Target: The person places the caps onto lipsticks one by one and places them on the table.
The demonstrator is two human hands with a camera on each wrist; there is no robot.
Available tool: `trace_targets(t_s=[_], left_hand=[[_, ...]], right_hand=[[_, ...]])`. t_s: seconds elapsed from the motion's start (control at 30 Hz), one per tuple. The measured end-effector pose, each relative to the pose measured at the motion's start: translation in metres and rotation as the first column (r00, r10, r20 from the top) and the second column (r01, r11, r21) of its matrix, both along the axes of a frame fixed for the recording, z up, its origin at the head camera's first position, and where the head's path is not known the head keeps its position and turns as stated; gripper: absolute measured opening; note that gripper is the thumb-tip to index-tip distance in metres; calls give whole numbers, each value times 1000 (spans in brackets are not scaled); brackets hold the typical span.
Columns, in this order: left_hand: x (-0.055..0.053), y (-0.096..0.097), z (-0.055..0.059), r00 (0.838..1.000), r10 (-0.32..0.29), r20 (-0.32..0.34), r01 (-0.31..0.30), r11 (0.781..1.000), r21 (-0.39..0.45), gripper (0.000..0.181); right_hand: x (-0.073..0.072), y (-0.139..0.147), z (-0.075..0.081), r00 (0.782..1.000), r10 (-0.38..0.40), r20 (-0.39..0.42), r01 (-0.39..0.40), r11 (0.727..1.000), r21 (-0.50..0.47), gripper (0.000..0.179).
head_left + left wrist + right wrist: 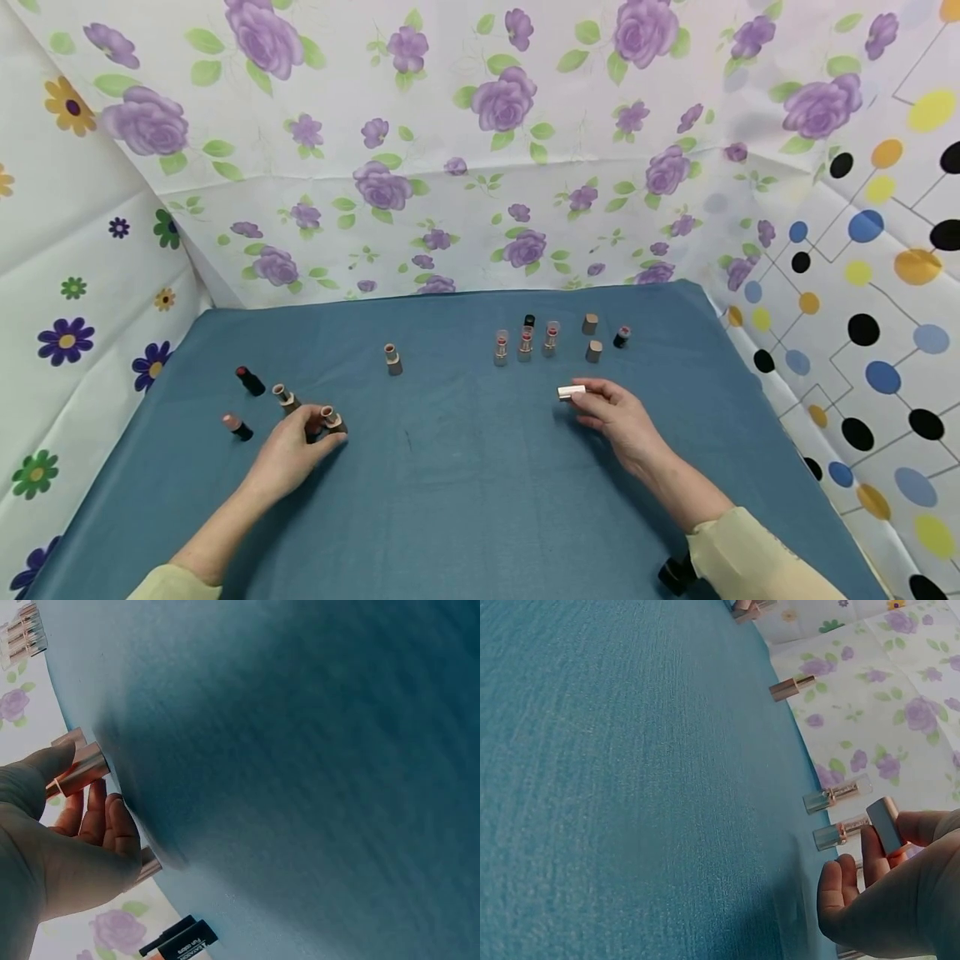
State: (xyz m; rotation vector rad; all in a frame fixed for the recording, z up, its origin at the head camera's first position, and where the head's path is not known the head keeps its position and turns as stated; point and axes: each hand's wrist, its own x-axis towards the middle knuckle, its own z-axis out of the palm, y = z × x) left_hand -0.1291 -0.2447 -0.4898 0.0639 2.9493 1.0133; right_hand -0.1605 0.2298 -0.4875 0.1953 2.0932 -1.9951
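At the left of the table, my left hand (288, 447) pinches a brown lipstick tube (334, 422) without its cap, thumb on one side and fingers on the other. The same lipstick tube (86, 771) shows rose-gold in the left wrist view. Just behind that hand stands another uncapped brown lipstick (286, 398). On the right, my right hand (626, 425) holds a small lipstick cap (570, 392) between thumb and fingertips, raised above the cloth. From the right wrist, the cap (886, 825) looks squarish with a grey face, its other fingers loosely bent.
Two black lipsticks (250, 381) lie at far left. An uncapped lipstick (393, 362) stands mid-table. Toward the back are several clear-capped lipsticks (526, 345), a black lipstick (622, 337) and two brown caps (594, 351). A black object (677, 575) sits by the right sleeve.
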Motion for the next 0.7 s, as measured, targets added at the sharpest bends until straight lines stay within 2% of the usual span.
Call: trace_targets(t_s=[0.17,0.37,0.7], left_hand=[[-1,1,-1,1000,6,2,-6,1000,-17,38],[0,1,1,1000,15,9,-15,1000,2,28],[1,11,18,999,-16,29,13,995,100,23]], right_hand=[[0,-3,1,1000,-8,6,8,1000,7,58],[0,-3,3,1000,-6,14,6,1000,-6,56],[-1,-2,6,1000,-3,-7,3,1000,-6,55]])
